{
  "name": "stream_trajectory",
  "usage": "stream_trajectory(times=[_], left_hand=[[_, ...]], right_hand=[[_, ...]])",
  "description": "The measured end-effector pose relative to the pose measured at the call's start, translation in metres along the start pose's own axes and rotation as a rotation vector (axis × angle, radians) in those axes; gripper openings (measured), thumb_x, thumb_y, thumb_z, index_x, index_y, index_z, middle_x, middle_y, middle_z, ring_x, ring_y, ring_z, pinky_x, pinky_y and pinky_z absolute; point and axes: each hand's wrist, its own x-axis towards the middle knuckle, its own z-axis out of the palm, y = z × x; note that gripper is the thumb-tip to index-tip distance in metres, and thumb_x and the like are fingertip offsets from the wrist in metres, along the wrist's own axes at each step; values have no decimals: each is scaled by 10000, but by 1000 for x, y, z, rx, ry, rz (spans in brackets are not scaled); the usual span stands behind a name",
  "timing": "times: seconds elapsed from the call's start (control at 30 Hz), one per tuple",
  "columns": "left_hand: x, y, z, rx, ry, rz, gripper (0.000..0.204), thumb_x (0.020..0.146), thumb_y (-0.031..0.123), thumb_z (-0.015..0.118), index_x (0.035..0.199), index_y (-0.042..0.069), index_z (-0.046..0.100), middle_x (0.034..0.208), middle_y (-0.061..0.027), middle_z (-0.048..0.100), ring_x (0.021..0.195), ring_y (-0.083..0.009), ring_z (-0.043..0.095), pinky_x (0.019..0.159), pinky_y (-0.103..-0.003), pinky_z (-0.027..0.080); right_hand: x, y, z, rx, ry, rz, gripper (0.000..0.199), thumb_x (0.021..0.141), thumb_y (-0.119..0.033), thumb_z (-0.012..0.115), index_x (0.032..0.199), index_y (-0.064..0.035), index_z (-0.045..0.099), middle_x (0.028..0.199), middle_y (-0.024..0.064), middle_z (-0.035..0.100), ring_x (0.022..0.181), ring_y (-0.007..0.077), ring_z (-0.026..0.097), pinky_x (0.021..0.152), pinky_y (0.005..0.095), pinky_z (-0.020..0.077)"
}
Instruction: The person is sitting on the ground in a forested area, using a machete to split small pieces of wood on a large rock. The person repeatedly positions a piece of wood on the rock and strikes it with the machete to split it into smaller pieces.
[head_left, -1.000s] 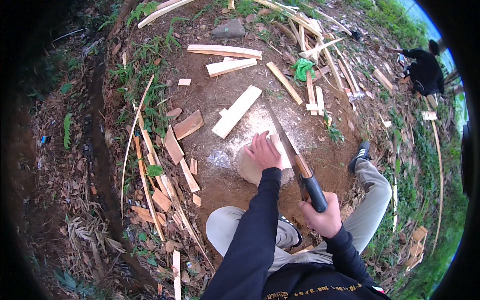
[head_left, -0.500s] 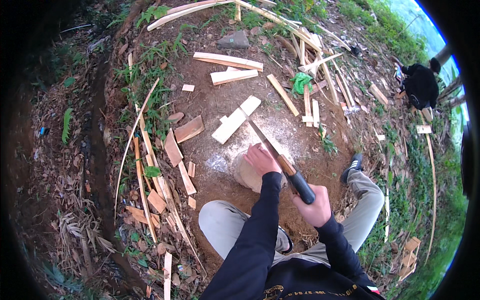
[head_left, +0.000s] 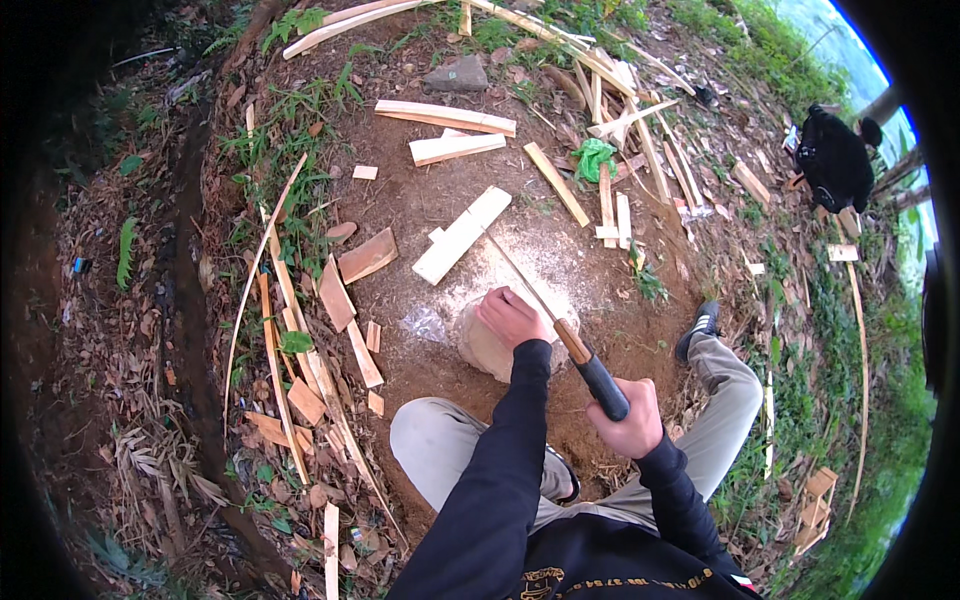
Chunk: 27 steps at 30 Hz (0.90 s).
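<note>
My right hand [head_left: 632, 420] is closed around the black handle of a machete [head_left: 583, 358]. Its long, narrow blade points forward and left, ending near a pale wooden board [head_left: 463, 236]. Seen nearly edge-on, the blade passes just right of my left hand [head_left: 512, 317]. That hand rests over the round chopping stump [head_left: 480, 352], its fingers curled in; whatever they hold, if anything, is hidden. Beyond the stump, the board lies slanted on the ground over a smaller piece of wood. Pale shavings [head_left: 540, 262] cover the soil around the stump's far side.
Cut boards [head_left: 445, 117] lie farther off, with a grey stone [head_left: 456, 74] behind them. Long strips [head_left: 275, 370] and short offcuts line the left. Sticks and a green plastic bag [head_left: 594, 158] lie at the far right. A person in black [head_left: 836, 160] crouches beyond.
The machete blade has turned from showing its broad side to nearly edge-on, and its tip sits slightly off the board. My left hand remains over the stump. The whole view has shifted slightly.
</note>
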Motion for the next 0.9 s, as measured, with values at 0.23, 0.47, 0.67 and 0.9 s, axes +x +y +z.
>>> stream_trajectory(times=[0.23, 0.47, 0.67, 0.9], left_hand=[[1, -8, 4, -7, -24, -33, 207, 977, 222, 472, 951, 18, 504, 949, -173, 522, 981, -369, 511, 1038, -527, 329], [3, 0, -2, -4, -82, -71, 184, 971, 205, 461, 932, 26, 479, 918, -173, 502, 957, -377, 498, 1050, -539, 310], [8, -1, -3, 72, -125, -70, 191, 971, 215, 449, 933, 31, 478, 929, -180, 502, 980, -393, 502, 1059, -546, 311], [0, 12, -1, 128, -114, -94, 190, 972, 221, 444, 918, 42, 473, 930, -174, 504, 999, -377, 504, 1058, -553, 314]], right_hand=[[0, -5, -8, -22, -57, -11, 161, 707, -97, 657, 650, 8, 548, 509, 185, 468, 458, 377, 528, 494, 391, 447], [3, 9, -4, -62, -38, -22, 171, 710, -92, 655, 642, 11, 537, 505, 174, 447, 431, 318, 511, 493, 386, 432], [17, -17, -5, 28, -68, 76, 226, 729, -106, 667, 626, 30, 518, 506, 179, 443, 408, 260, 459, 491, 381, 426], [-6, -18, -25, -46, -134, 162, 233, 717, -106, 658, 615, 22, 492, 494, 102, 389, 443, 146, 414, 485, 358, 408]])
